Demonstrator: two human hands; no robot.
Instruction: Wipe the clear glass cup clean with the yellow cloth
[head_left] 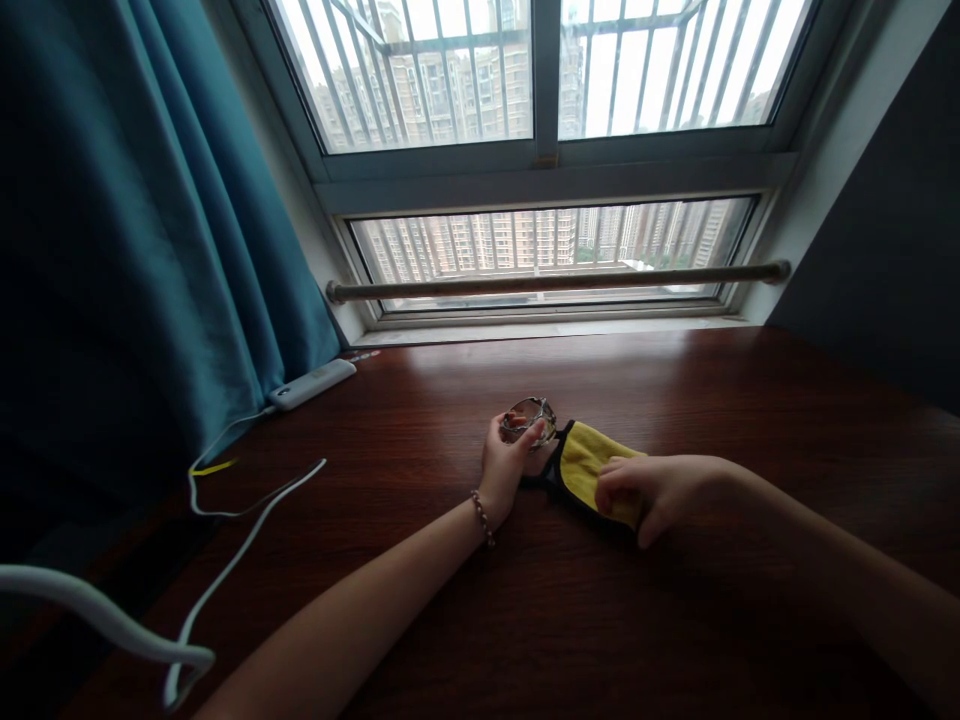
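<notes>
My left hand [508, 460], with a beaded bracelet at the wrist, is closed around a small clear glass vessel [529, 408] with a round, shiny rim. The vessel is tilted and partly hidden by my fingers and thumb. To its right, a yellow cloth [592, 455] with black edging and a darker underside lies over the table, its left end close beside the glass. My right hand [649, 492] has its fingers curled on the cloth's right end, with the thumb at the lower edge. The fingertips of my right hand are partly hidden.
A dark reddish wooden tabletop [420, 400] extends to the window. On the left, a white power strip [313, 384] lies beside the blue curtain [217, 220], with white cables [247, 545] trailing forward. A horizontal rail [555, 284] crosses the lower window.
</notes>
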